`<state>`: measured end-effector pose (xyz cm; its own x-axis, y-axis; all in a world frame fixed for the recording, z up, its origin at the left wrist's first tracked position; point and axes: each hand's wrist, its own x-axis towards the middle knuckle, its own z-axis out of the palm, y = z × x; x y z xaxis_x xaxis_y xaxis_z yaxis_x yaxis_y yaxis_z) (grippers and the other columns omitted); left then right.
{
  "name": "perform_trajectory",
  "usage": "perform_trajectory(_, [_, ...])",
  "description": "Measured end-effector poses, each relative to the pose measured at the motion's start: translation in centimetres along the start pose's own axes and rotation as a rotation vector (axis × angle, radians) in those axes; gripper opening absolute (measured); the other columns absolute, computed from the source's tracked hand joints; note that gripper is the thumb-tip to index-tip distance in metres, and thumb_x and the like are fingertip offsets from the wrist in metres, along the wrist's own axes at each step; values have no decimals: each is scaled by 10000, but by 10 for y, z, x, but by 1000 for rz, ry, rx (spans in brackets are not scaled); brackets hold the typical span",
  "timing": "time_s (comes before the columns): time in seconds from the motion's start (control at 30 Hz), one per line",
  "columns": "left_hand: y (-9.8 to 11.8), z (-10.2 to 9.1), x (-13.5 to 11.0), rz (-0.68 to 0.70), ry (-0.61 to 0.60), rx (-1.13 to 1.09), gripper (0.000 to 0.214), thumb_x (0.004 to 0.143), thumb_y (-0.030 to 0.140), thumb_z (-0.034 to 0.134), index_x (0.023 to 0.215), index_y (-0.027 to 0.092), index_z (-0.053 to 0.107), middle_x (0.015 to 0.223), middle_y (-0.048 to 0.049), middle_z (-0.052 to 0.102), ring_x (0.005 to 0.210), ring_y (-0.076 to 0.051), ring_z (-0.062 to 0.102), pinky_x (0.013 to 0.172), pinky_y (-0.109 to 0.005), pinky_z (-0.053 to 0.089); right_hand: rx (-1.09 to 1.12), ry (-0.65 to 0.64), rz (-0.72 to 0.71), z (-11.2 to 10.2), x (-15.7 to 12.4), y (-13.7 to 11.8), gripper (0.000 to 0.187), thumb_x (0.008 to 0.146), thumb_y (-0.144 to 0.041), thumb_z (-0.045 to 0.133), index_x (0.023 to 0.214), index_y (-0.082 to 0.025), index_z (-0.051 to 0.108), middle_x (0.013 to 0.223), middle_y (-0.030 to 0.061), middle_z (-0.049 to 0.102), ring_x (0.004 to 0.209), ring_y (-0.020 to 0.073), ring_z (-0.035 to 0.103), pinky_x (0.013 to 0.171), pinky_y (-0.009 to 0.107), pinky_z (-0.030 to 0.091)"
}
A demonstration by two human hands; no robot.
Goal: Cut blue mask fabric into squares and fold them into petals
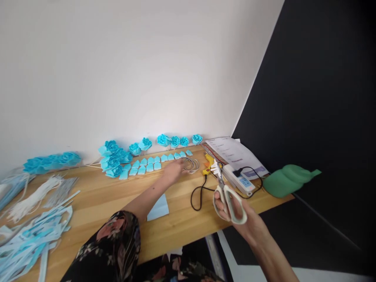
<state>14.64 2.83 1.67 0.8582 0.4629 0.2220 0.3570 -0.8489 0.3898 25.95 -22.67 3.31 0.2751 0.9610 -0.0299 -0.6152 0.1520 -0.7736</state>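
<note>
In my right hand (249, 223) is a pair of cream-handled scissors (227, 199), its blades pointing up and away over the table edge. My left hand (174, 170) reaches across the table to a loose coil of thin grey wire or cord (192, 166). The fingers are at the coil's left side, blurred, and I cannot tell whether they grip it. Rows of small blue petal-shaped pieces (149, 167) lie just behind and left of that hand. Under my left forearm a light blue square sheet (158, 207) rests on the wood.
Blue crepe flowers (114, 158) line the wall. A yellow glue gun (208, 163), a white power strip (237, 180), a printed sheet (235, 154) and a green bag-like object (288, 181) are at right. Blue and white strips (38, 235) and white cords (38, 196) lie at left.
</note>
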Motion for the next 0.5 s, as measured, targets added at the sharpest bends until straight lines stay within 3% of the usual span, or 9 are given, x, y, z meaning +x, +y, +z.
perform_trajectory(0.1, [15,-5,-13,-44,99,33,473,881,371,567,1327,214,536,1256,-139,575,1063,-285,564,865,-366,444,-8,10,55,-3,-2,1,418,834,-355,642,1226,-233,568,1006,83,643,724,152,578,604,257,476])
perform_trajectory(0.17, [29,-12,-37,-55,129,-128,458,917,419,490,1324,213,534,1249,-117,590,1055,-255,572,875,-337,438,-14,13,117,0,1,5,406,857,-365,598,1230,-209,565,987,95,662,733,176,619,646,296,511])
perform_trajectory(0.2, [36,-14,-51,-62,82,-257,431,924,452,461,1258,212,587,1167,-94,636,973,-228,600,827,-309,449,-20,12,142,3,4,7,408,861,-376,585,1228,-200,565,977,101,671,746,191,638,662,315,525])
perform_trajectory(0.27, [49,-14,-80,-80,-138,-540,477,933,521,379,1007,168,692,874,-58,681,770,-183,610,697,-263,447,-42,-5,180,11,13,12,414,858,-388,581,1217,-183,570,956,109,687,759,211,665,669,333,545])
perform_trajectory(0.33, [57,-10,-106,-165,-330,-789,599,928,582,306,790,130,675,628,-28,592,579,-140,539,572,-240,402,-88,-47,203,22,24,18,422,853,-395,581,1203,-158,577,936,119,696,725,209,677,642,325,554])
perform_trajectory(0.5, [57,-2,-141,-367,-295,-1079,532,822,654,464,666,150,531,558,17,497,496,-94,442,500,-218,330,-362,-115,222,36,47,36,432,864,-443,571,1169,-140,609,865,101,700,641,181,655,573,286,538])
